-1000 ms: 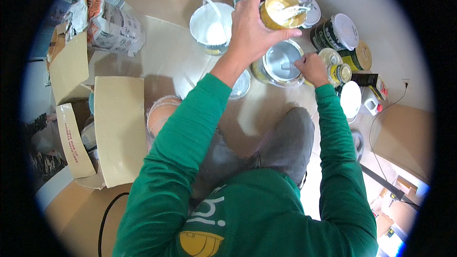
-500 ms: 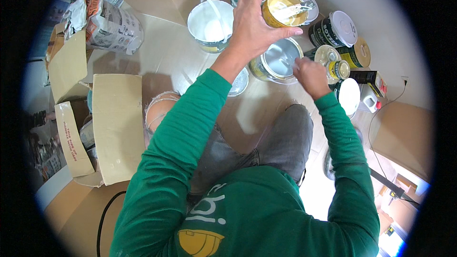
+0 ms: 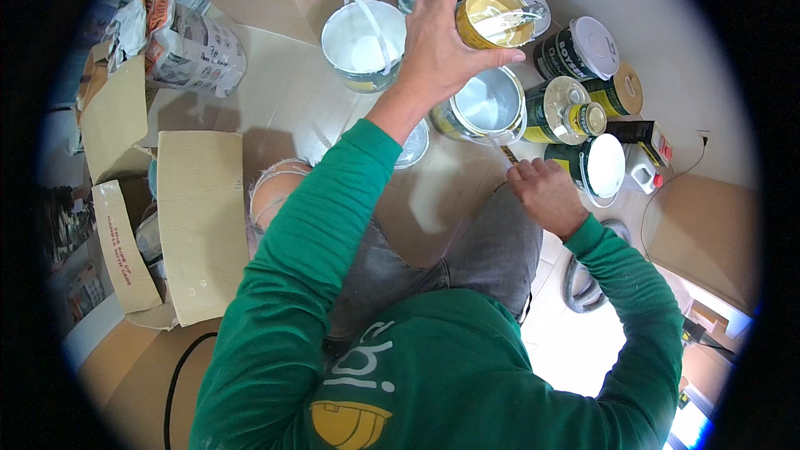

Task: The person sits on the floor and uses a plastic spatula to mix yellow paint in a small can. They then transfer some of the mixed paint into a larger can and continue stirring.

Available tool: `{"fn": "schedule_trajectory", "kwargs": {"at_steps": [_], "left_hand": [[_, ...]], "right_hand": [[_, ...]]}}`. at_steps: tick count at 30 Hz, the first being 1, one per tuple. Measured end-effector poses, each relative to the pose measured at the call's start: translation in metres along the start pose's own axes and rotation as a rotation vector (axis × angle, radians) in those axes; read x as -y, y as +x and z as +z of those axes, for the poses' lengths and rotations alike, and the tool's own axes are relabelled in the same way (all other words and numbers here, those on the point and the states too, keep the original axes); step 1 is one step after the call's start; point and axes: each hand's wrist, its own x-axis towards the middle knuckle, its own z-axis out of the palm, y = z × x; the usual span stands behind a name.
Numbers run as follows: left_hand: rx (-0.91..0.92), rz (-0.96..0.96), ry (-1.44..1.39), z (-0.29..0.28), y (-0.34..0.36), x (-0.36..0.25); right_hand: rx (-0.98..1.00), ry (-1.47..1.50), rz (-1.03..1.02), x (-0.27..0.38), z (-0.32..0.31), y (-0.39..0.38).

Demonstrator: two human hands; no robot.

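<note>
My left hand (image 3: 437,54) grips a small yellow can (image 3: 475,36), with fingers and thumb spread around its side, and holds it tilted above the open paint bucket. A paint-smeared flat tool (image 3: 508,22) lies across the can's mouth, its lower part in the pale contents. Just below is the open paint bucket (image 3: 457,121), with light grey paint in it. My right hand (image 3: 546,194) is closed on a slim tool (image 3: 507,153) with yellow and black markings. Its far end reaches the bucket's near rim; the kind of tool is not clear.
A white-lined bucket (image 3: 337,29) with a raised handle stands left of my left hand. Several lidded paint tubs (image 3: 593,50) crowd the right, beside a white jug (image 3: 640,173). An open cardboard box (image 3: 200,225) and a newspaper-wrapped bucket (image 3: 200,54) are at the left.
My right hand has moved back toward me and down from the bucket's rim, drawing the slim tool into view. My left hand and the yellow can have barely shifted.
</note>
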Motion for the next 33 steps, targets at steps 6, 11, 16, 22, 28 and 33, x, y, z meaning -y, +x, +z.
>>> {"fn": "schedule_trajectory", "kwargs": {"at_steps": [6,11,16,22,28,33], "left_hand": [[-0.016,-0.002,0.002,-0.006,0.002,-0.001],[-0.063,0.038,0.019,-0.004,0.004,-0.001],[-0.087,0.060,0.043,-0.016,0.001,0.002],[-0.023,-0.006,-0.063,-0.003,0.002,-0.005],[0.030,-0.071,-0.041,-0.013,-0.001,-0.007],[0.041,-0.076,-0.090,-0.009,-0.001,-0.007]], "right_hand": [[-0.310,0.435,0.711,-0.014,0.004,0.010],[-0.364,0.819,1.102,-0.014,0.105,-0.014],[-0.441,1.526,1.044,0.068,0.135,0.033],[-0.088,1.756,1.175,0.120,0.238,0.113],[-0.247,0.980,0.873,0.110,0.226,0.106],[-0.671,1.270,0.995,0.001,0.033,0.070]]}}
